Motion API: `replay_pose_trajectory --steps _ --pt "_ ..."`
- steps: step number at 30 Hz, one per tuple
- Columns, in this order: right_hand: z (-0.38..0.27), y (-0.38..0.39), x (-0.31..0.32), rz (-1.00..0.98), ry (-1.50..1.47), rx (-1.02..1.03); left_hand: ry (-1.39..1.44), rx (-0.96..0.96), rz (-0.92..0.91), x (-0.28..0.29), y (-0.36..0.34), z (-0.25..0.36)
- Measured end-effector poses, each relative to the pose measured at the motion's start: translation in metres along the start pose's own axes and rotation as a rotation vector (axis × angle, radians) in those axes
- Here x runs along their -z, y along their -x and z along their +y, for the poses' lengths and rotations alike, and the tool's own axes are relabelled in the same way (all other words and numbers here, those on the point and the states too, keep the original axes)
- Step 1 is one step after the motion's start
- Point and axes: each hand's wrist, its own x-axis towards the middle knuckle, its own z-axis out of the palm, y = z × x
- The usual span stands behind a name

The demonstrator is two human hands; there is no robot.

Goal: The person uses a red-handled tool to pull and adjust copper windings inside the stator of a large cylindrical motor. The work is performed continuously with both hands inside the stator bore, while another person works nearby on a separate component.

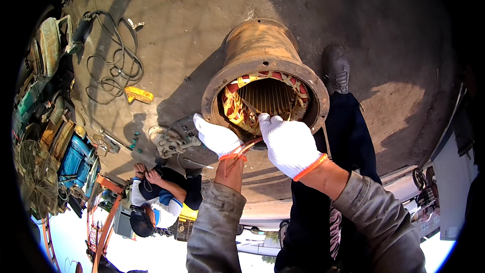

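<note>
the step in hand looks like tending the taped coils (233, 108) inside the rusty metal drum (261, 45), which sits on the ground (187, 15) with its open end toward the hands. the gloved right hand (290, 141) has its fingers curled at the lower part of the opening, what they pinch, if anything, being hidden, while the gloved left hand (217, 135) is by the lower left rim (211, 93), its grip impossible to tell. the next move probably calls for light fingertip work, keeping the reddish wires (247, 146) by the left wrist from snagging.
</note>
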Motion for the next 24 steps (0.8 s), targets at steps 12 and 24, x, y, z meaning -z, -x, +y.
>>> replay_pose_trajectory --steps 12,24 --pt "0.002 0.006 0.002 -0.08 0.07 0.04 0.05 0.117 0.045 -0.004 -0.005 0.016" --pt "-0.008 -0.006 0.011 -0.116 0.086 0.005 -0.039 -0.133 0.165 -0.014 -0.014 -0.03"
